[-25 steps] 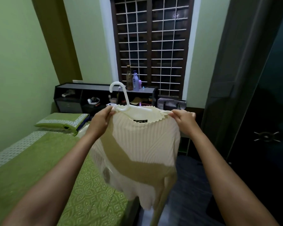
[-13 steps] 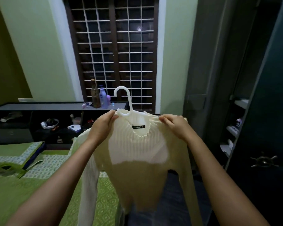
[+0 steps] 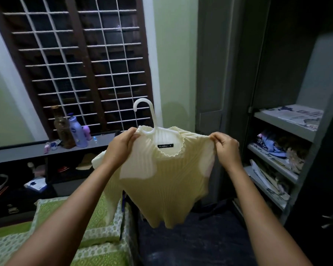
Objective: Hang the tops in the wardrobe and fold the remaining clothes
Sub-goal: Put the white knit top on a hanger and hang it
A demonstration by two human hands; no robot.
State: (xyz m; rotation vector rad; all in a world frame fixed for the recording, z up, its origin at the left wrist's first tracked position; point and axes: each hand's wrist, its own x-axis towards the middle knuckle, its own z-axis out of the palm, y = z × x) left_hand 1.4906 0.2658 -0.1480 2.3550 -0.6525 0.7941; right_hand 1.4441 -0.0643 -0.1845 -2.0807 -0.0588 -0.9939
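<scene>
— Moved?
— Wardrobe (image 3: pixel 283 131) swung into view; top (image 3: pixel 167 181) on hanger (image 3: pixel 151 120) left of it, left hand (image 3: pixel 121 148) and right hand (image 3: pixel 226 148) pinching its shoulders.
— Next?
— Probably hook a rail; none visible.

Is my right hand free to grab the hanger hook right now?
Probably not: the right hand pinches the cream top at its shoulder. The hanger hook itself stands clear above the collar, so letting go would free the way.
</scene>
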